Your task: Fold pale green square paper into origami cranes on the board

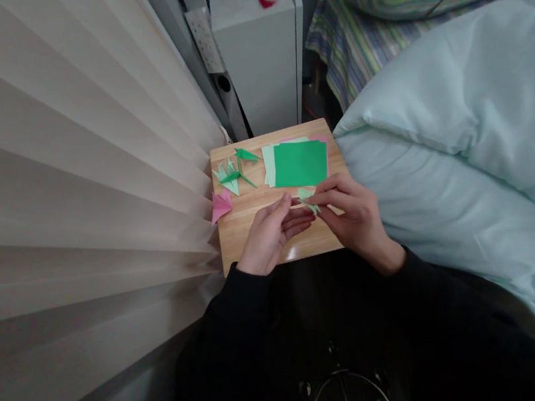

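The pale-green folded paper (305, 193) is pinched, partly hidden, by the right fingers (335, 200). The left fingers (297, 221) are held half-open; contact cannot be determined.

Both arms, the left (225, 321) and the right (443, 298), are clothed in black sleeves down to bare wrists and reach forward and inward, so that the hands meet near the middle of the view, close together. The left hand (272, 230) is turned partly palm-inward, its thumb (284, 204) raised and apart from the fingers (298, 229), which stretch loosely toward the other side. The right hand (357, 214) arches with its back upward, knuckles bent, thumb and fingertips (315, 199) drawn together in a pinch pointing left.
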`<state>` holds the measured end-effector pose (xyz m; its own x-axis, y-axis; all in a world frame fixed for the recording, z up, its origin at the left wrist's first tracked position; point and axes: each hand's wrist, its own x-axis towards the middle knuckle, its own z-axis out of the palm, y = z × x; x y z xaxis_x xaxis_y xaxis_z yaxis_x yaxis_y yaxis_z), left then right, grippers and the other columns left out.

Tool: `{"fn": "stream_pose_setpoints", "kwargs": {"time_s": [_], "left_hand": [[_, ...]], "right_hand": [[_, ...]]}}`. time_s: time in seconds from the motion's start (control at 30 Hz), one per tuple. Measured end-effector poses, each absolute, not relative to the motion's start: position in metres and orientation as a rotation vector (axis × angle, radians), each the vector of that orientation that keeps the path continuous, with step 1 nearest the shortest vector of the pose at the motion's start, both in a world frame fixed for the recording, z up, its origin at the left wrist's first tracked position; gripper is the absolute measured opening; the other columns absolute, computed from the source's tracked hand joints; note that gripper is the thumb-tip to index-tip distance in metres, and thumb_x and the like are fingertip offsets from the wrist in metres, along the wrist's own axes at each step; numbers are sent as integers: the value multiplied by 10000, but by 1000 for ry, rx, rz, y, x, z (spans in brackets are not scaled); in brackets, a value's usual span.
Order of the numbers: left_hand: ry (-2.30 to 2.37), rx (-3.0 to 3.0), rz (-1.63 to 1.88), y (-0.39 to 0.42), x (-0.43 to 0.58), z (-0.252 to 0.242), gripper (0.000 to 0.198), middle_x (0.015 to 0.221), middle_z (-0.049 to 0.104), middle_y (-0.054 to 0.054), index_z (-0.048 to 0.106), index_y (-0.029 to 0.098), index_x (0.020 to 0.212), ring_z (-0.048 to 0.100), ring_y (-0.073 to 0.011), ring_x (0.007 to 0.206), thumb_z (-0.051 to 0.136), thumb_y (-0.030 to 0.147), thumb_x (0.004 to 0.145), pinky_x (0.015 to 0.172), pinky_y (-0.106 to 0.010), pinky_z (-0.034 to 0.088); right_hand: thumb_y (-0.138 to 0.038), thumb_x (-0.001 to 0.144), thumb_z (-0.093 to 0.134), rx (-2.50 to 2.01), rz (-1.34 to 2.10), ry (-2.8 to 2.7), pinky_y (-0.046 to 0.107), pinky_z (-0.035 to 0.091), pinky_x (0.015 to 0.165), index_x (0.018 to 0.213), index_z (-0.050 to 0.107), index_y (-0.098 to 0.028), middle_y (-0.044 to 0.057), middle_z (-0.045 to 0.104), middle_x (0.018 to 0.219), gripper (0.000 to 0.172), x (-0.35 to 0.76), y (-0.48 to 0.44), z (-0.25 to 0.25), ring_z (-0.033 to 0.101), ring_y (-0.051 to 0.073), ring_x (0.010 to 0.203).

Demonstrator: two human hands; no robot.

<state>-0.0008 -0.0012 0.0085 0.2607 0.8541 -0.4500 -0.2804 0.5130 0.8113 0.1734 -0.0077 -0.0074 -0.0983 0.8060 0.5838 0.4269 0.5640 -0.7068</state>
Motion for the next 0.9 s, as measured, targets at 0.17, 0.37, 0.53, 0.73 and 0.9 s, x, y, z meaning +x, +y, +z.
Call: {"fn": "stream_pose_setpoints", "kwargs": {"time_s": [0.17, 0.37, 0.53, 0.73, 0.9], "left_hand": [[1014, 754, 1004, 3, -4, 3, 295, 864, 762, -18, 736, 158, 930, 716, -121, 796, 879, 334, 741, 846, -264, 588], [1114, 1169, 1075, 5, -2, -4, 245, 874, 786, -54, 768, 157, 896, 750, -197, 854, 840, 359, 778, 866, -335, 596], [1057, 1229, 1126, 3, 3, -2, 300, 874, 789, -49, 737, 170, 1004, 757, -181, 814, 851, 326, 775, 790, -296, 602], [1077, 1276, 1144, 2, 1, 0, 173, 955, 785, -51, 753, 172, 901, 744, -170, 851, 787, 328, 836, 811, -293, 601], [1103, 1205, 1115, 1, 0, 5, 273, 851, 775, -22, 724, 182, 993, 735, -154, 779, 838, 315, 784, 746, -260, 583]], "right_hand": [[-95, 1000, 516, -890, 488, -1970, 415, 577, 895, 1034, 730, -249, 71, 728, 1074, 266, 169, -9, -13, 683, 218, 1039], [-254, 898, 745, -1143, 820, -1481, 323, 594, 699, 1066, 691, -233, 49, 712, 1021, 178, 167, -7, -11, 692, 179, 851], [-329, 834, 809, -1137, 1078, -1260, 296, 574, 652, 920, 712, -216, 28, 713, 918, 172, 166, -6, -14, 682, 170, 821], [-387, 820, 826, -1094, 1145, -1213, 286, 586, 621, 887, 728, -218, 23, 705, 895, 206, 167, -6, -9, 665, 165, 809], [-371, 796, 855, -1046, 1215, -1157, 256, 602, 572, 916, 730, -227, 7, 692, 885, 225, 167, -5, -9, 655, 151, 792]]}}
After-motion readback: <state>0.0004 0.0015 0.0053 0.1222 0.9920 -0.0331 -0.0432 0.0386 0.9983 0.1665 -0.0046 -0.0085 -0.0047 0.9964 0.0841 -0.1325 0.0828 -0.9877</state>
